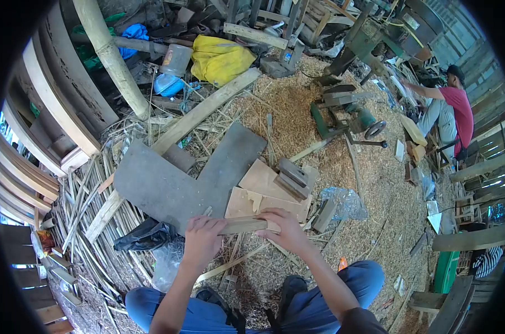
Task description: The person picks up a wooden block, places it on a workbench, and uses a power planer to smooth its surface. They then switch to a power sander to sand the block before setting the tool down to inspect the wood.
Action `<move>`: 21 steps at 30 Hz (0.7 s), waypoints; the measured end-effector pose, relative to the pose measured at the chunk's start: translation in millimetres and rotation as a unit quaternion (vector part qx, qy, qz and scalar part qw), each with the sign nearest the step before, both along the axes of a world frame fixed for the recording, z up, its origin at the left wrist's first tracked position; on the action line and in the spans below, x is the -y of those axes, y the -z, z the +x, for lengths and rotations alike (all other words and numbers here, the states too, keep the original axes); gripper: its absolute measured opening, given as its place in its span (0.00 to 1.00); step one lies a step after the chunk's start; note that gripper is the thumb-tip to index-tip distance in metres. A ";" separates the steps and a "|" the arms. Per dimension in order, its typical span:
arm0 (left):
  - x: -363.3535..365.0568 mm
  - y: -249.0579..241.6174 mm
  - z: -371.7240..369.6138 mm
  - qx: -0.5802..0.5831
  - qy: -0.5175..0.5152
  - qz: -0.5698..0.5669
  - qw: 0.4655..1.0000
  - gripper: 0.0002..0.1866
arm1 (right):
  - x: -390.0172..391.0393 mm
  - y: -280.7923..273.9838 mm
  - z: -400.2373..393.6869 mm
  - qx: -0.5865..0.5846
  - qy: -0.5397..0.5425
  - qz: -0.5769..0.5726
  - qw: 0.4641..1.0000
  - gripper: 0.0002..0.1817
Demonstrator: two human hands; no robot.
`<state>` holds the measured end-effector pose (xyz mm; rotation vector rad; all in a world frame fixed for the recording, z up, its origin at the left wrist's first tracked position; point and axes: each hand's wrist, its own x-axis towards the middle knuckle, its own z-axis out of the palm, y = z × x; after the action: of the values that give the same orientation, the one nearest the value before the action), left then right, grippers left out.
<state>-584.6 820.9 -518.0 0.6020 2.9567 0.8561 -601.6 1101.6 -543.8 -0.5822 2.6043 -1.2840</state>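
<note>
A short pale wooden piece [242,225] spans the gap between my two hands, above the sawdust floor and in front of my knees. Closed around its left end is my left hand [204,238]. My right hand [287,229] grips the other end, fingers over the top. Just beyond them lie thin brown plywood pieces [241,201] and a large grey sheet [152,177]. Two dark wood blocks [293,179] rest on the plywood. Another wood block [324,216] stands right of my right hand.
A clear plastic bag [346,202] and a green metal vise [341,119] lie to the right. Bamboo strips [91,222] cover the left floor, near a black plastic bag [145,236]. A yellow sack [221,60] is at the back. A person in red [455,114] sits far right.
</note>
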 end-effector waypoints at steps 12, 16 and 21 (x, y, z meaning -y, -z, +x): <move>5.0 14.6 -14.3 -0.038 -0.054 -0.052 0.996 0.23 | -42.3 129.1 -14.5 -0.057 0.144 0.328 0.932 0.47; 9.6 9.2 -14.8 0.006 -0.087 -0.012 0.996 0.21 | -20.6 123.3 -9.2 -0.060 0.014 0.249 0.967 0.29; 13.2 12.7 -17.2 -0.016 -0.124 -0.025 0.992 0.18 | 8.8 106.2 -1.6 0.037 0.007 0.054 0.998 0.17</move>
<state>-601.8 807.7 -530.7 0.2509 3.1178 0.7887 -603.2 1092.8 -650.0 -0.4897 2.6027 -1.1373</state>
